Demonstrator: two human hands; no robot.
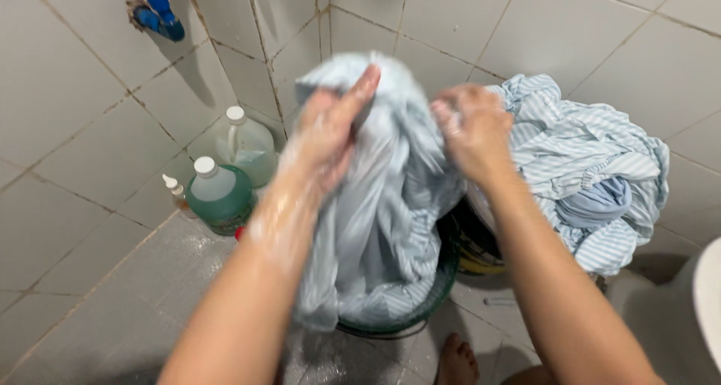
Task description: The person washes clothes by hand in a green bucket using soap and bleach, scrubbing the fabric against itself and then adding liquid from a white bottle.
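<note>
Both hands are gripping a wet, pale blue striped garment [383, 205] and holding it up over a dark green basin [432, 298] that is sitting below them on the tiled floor [113, 302]. The left hand [330, 126], coated in suds, is lying against the cloth with its fingers extended and thumb closing on a fold. The right hand [469, 129] is clenching a bunch of the same cloth. To the right of the right hand, a heap of striped laundry [593, 175] is piling over a container. Left of the left hand, a green jug [219, 193] and a clear jug [248, 144] are standing against the wall.
</note>
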